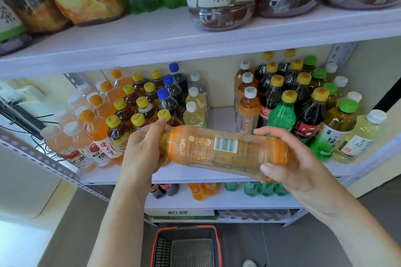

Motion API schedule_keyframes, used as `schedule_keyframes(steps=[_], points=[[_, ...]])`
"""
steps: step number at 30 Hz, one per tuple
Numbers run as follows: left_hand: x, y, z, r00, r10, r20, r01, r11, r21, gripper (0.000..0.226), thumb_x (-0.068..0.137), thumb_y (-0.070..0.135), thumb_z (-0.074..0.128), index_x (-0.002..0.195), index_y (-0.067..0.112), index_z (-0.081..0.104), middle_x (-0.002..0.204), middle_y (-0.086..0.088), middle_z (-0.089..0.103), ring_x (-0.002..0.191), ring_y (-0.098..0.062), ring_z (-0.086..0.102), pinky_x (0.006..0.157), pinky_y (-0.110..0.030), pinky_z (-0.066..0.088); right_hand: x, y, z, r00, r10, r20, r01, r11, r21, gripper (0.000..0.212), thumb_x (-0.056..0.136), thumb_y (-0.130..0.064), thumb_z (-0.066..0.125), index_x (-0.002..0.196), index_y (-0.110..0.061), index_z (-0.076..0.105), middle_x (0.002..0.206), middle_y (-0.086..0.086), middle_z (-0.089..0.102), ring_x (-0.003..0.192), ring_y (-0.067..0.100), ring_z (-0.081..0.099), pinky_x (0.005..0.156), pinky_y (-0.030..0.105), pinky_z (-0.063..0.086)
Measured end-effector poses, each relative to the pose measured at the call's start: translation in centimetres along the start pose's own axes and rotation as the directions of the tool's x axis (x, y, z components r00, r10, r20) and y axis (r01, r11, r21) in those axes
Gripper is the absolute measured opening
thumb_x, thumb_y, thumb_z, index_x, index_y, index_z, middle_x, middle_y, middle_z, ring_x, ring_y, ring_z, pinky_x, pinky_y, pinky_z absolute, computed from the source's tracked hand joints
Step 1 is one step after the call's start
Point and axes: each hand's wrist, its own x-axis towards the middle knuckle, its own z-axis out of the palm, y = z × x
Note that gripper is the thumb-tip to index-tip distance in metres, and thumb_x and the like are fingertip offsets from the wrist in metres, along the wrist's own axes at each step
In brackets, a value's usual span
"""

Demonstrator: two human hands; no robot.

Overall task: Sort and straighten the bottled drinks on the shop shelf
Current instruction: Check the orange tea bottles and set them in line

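Here the middle shelf [221, 115] has a gap just behind the orange bottle [225, 151], which lies crosswise, left to right. The left hand [143, 147] grips one end, the right hand [288, 158] the other; standing it up likely comes next.

Between my left hand [141, 147] and my right hand [288, 158]: orange bottle [225, 151] — translucent orange, white barcode patch with green bars. Beyond my left hand: dark brown bottles [124, 112], yellow caps; near-black bottles [169, 104], blue caps. Above my right hand: green bottle [283, 116], yellow cap; further right, pale yellow bottle [360, 134], white cap. Below my hands: basket [186, 228] — black mesh, red rim.
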Motion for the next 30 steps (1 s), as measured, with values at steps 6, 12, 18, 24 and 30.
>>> schedule_keyframes(steps=[6, 12, 18, 24, 30], points=[[0.2, -0.5, 0.5, 0.992, 0.114, 0.053, -0.11, 0.991, -0.076, 0.039, 0.1, 0.018, 0.045, 0.069, 0.021, 0.069, 0.05, 0.006, 0.04, 0.039, -0.007, 0.033, 0.036, -0.014, 0.027, 0.0, -0.4, -0.2, 0.999, 0.015, -0.029, -0.014, 0.999, 0.037, 0.067, 0.061, -0.023, 0.085, 0.123, -0.029, 0.06, 0.116, 0.007, 0.066, 0.098, 0.024, 0.067, 0.076, 0.032, 0.056], [0.6, -1.1, 0.5, 0.977, 0.203, 0.068, -0.202, 0.979, -0.012, 0.025, 0.09, 0.032, 0.051, 0.078, 0.023, 0.071, 0.063, -0.007, 0.044, 0.045, -0.012, 0.04, 0.041, -0.021, 0.033, -0.2, -1.5, 0.4, 0.986, 0.123, -0.11, -0.122, 0.992, 0.018, 0.045, 0.077, -0.054, 0.066, 0.116, -0.03, 0.062, 0.107, 0.003, 0.067, 0.085, 0.028, 0.07, 0.05, 0.033, 0.052], [1.1, -1.1, 0.4, 0.986, 0.069, 0.149, -0.068, 0.998, -0.012, 0.031, 0.092, 0.037, 0.051, 0.081, 0.019, 0.073, 0.055, -0.008, 0.044, 0.042, -0.016, 0.04, 0.039, -0.021, 0.028, -0.4, -2.0, -0.3, 0.993, -0.085, -0.084, 0.07, 0.984, -0.164, 0.052, 0.067, -0.038, 0.083, 0.115, -0.031, 0.064, 0.106, -0.005, 0.069, 0.09, 0.021, 0.07, 0.071, 0.03, 0.059], [1.1, -0.9, -0.4, 0.962, -0.082, 0.261, 0.084, 0.996, 0.007, 0.053, 0.091, 0.047, 0.058, 0.089, -0.006, 0.06, 0.048, 0.002, 0.024, 0.039, -0.012, 0.018, 0.037, -0.017, 0.015, -0.5, -2.4, -0.9, 0.981, -0.194, -0.011, 0.179, 0.921, -0.346, 0.076, 0.059, -0.02, 0.088, 0.127, -0.036, 0.057, 0.119, -0.011, 0.061, 0.102, 0.015, 0.066, 0.076, 0.026, 0.059], [0.9, -1.2, 0.7, 0.98, 0.12, 0.158, -0.1, 0.987, -0.129, 0.037, 0.101, 0.018, 0.042, 0.085, 0.006, 0.073, 0.041, 0.003, 0.03, 0.033, -0.011, 0.024, 0.043, -0.025, 0.018, 0.0, -2.5, -0.8, 0.991, -0.129, -0.033, 0.117, 0.963, -0.244, 0.084, 0.059, -0.032, 0.091, 0.133, -0.039, 0.052, 0.124, -0.007, 0.062, 0.108, 0.019, 0.066, 0.082, 0.028, 0.057]])
